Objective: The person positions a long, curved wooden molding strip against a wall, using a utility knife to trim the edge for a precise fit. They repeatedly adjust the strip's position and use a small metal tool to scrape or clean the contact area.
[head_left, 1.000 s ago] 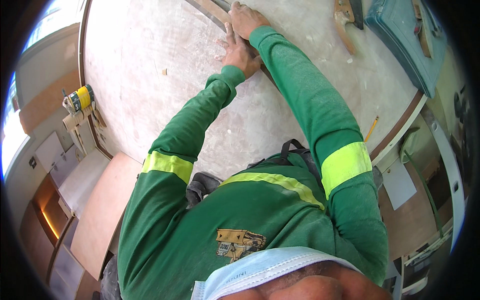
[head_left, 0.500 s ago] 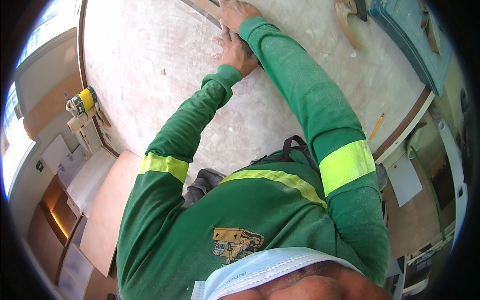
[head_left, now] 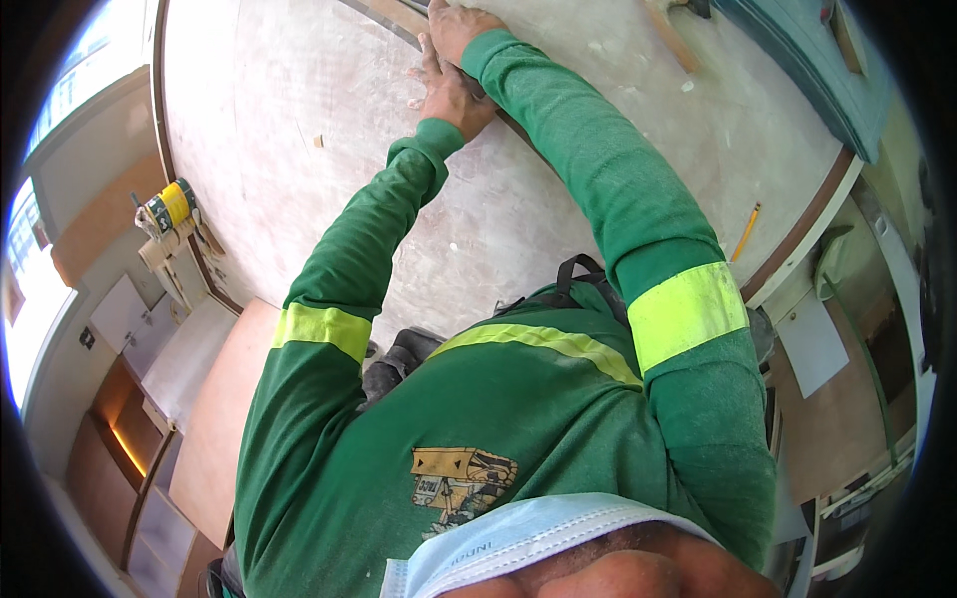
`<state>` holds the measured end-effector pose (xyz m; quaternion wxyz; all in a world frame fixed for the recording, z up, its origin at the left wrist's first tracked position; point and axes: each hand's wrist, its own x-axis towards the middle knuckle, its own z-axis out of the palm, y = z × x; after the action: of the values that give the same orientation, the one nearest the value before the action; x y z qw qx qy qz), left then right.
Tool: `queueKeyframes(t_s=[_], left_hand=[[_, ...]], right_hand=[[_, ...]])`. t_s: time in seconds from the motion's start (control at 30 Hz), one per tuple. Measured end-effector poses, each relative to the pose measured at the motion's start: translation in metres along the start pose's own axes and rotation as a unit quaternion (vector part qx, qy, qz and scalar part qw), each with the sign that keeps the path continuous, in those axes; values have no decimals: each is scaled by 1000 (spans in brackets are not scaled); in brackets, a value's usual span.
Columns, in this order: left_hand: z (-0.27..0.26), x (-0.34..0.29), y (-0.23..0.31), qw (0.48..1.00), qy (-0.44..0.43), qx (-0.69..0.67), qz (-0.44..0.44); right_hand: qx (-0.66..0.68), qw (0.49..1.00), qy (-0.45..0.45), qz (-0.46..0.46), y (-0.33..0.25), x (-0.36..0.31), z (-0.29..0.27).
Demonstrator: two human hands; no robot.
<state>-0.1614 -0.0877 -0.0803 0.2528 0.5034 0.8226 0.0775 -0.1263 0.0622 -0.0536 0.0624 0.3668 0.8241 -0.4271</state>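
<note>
A long, narrow wooden strip lies slantwise across a large pale board dusted with white. My left hand rests over the strip, thumb and fingers spread to either side of it, gripping it against the board. Just beyond, my right hand is closed on the same strip, its fingers bent and partly cut off by the picture's top edge. Past my left hand the strip runs on under my right forearm. Whether a small tool is under my right fingers is hidden.
A wooden-handled tool and a teal case lie at the far right. Nearer are a yellow pencil and a small wood chip. A yellow-and-green can stands beyond the left edge, beside leaning panels.
The whole view has shifted slightly, so both hands appear a little higher and further left. Both hands stay on the strip, and more of it shows beside my right sleeve.
</note>
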Motion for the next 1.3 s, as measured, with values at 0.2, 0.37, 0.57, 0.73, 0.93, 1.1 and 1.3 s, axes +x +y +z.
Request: queueKeyframes(t_s=[0.2, 0.37, 0.57, 0.73, 0.93, 1.1, 1.3], left_hand=[[-3, -2, 9, 999, 46, -13, 7], [-12, -1, 13, 999, 35, 19, 24], [-6, 2, 1, 995, 44, 87, 34], [-7, -1, 11, 999, 5, -9, -31], [-5, 3, 16, 999, 33, 6, -12], [4, 7, -12, 998, 60, -11, -2], [0, 3, 5, 999, 40, -19, -15]], right_hand=[[-21, 999, 16, 19, 26, -33, 10], [-24, 999, 31, 18, 51, -73, 19], [-24, 999, 25, 22, 73, -133, 17], [-45, 998, 7, 35, 93, -194, 9], [-78, 996, 20, 37, 126, -261, 12], [-65, 996, -15, 53, 141, -314, 14], [-65, 994, -19, 81, 178, -371, 23]])
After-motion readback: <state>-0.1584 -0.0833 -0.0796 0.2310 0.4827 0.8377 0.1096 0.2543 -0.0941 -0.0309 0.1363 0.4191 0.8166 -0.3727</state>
